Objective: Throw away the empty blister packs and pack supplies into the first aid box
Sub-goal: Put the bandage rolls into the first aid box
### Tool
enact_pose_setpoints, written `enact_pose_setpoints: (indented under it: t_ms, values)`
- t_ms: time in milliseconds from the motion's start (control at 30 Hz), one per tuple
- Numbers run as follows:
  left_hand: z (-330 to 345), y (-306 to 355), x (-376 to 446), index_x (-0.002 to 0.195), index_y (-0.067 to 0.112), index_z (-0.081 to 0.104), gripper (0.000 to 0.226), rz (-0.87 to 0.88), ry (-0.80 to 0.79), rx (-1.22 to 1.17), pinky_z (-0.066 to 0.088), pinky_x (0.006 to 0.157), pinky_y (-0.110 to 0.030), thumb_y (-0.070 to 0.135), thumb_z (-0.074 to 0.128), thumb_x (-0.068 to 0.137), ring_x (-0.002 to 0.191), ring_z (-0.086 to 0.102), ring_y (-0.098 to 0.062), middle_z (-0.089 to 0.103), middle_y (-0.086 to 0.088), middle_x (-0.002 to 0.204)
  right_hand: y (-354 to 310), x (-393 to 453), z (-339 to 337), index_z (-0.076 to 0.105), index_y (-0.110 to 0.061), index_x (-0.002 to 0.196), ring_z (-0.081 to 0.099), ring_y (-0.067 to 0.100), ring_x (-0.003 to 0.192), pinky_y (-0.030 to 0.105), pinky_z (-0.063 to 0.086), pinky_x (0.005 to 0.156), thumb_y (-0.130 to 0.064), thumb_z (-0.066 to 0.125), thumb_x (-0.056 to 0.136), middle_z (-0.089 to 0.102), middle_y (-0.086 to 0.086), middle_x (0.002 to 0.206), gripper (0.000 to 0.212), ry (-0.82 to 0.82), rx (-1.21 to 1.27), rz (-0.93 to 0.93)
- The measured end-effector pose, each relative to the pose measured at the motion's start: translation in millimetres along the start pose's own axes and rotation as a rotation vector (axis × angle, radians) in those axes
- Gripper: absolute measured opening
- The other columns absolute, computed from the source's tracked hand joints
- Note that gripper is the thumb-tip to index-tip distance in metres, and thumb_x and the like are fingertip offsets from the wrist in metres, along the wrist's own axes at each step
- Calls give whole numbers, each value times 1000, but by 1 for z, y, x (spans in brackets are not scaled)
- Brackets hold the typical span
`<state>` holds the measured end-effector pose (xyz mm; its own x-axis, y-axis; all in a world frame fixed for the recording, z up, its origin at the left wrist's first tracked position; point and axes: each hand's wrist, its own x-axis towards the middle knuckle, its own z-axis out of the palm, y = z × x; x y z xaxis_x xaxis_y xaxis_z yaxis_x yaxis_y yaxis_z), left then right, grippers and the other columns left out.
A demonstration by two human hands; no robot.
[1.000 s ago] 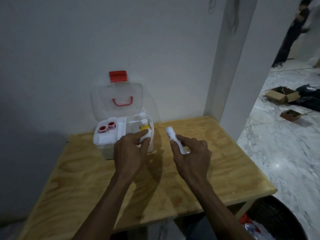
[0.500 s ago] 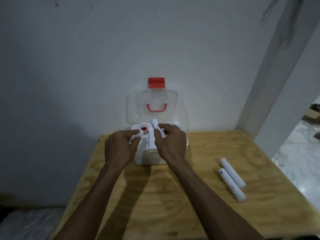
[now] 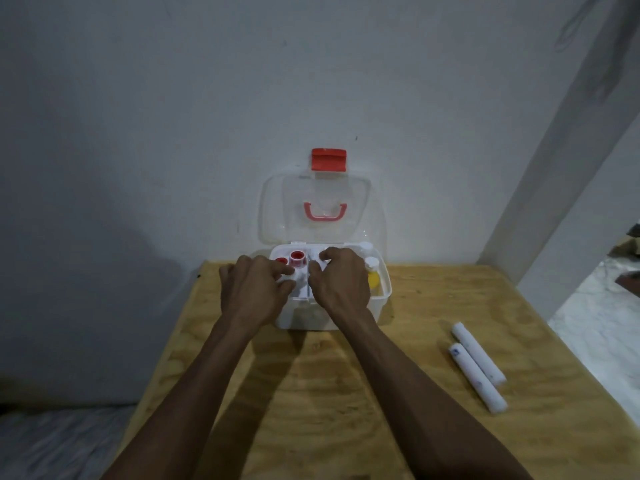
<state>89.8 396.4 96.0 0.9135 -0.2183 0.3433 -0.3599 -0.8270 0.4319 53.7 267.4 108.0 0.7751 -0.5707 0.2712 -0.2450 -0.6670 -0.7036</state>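
A white first aid box [image 3: 379, 299] sits at the far edge of the wooden table [image 3: 311, 393], against the wall, its clear lid [image 3: 325, 209] standing open with a red latch [image 3: 328, 160] at the top. Both hands reach into the box. The left hand [image 3: 252, 292] lies over the left side, fingers bent down beside two red-cored tape rolls [image 3: 297, 267]; whether they grip anything cannot be told. The right hand [image 3: 341, 282] presses into the middle, fingers curled, their hold hidden. A yellow bottle [image 3: 373, 276] stands in the right compartment. Two white rolls [image 3: 478, 372] lie side by side on the table, well right of the box.
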Motion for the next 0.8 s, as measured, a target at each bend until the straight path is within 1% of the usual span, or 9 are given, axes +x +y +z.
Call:
enact_pose_setpoints:
  t_ms: [100, 200, 267, 400, 567, 733, 800]
  values:
    - [0, 0, 3, 110, 30, 72, 27, -2, -26, 54, 36, 89, -37, 39, 65, 86, 105, 60, -19, 73, 2, 111, 0, 0, 0, 70, -15, 115, 66, 19, 104, 32, 52, 85, -36, 63, 92, 69, 2, 119, 32, -25, -36, -12]
    - [0, 2, 4, 109, 31, 73, 25, -20, -42, 53, 33, 92, -42, 37, 64, 87, 108, 57, -21, 72, 2, 111, 2, 0, 2, 73, -14, 106, 66, 17, 94, 26, 49, 73, -35, 59, 94, 71, 3, 111, 28, -50, -80, -37]
    - [0, 2, 4, 108, 31, 73, 23, -24, -39, 47, 33, 92, -43, 37, 63, 87, 107, 57, -22, 72, 2, 111, 3, 1, 2, 73, -15, 106, 66, 17, 92, 25, 47, 70, -33, 59, 94, 70, 3, 111, 26, -65, -104, -45]
    - [-2, 3, 2, 108, 32, 73, 22, -29, -34, 64, 28, 91, -42, 37, 64, 88, 109, 55, -22, 71, 2, 112, 4, 1, -1, 72, -17, 111, 64, 21, 98, 29, 50, 74, -29, 60, 95, 64, 5, 119, 24, -92, -141, -84]
    - [-3, 4, 1, 109, 31, 73, 23, -42, -40, 37, 27, 93, -44, 36, 65, 88, 113, 53, -24, 70, 0, 115, 6, 1, -1, 73, -17, 111, 65, 22, 97, 30, 51, 73, -29, 60, 95, 64, 7, 120, 23, -86, -137, -115]
    - [-1, 3, 1, 108, 32, 73, 24, -43, -35, 26, 31, 96, -46, 38, 66, 86, 113, 54, -25, 70, 0, 116, 8, 1, -1, 72, -17, 111, 64, 22, 99, 27, 45, 71, -30, 60, 95, 63, 7, 122, 24, -85, -126, -121]
    - [0, 1, 2, 108, 33, 72, 25, -40, -42, 10, 33, 96, -49, 41, 67, 85, 111, 56, -25, 70, -1, 117, 9, 2, -1, 71, -17, 115, 64, 22, 103, 28, 47, 76, -31, 60, 95, 62, 7, 125, 27, -79, -101, -124]
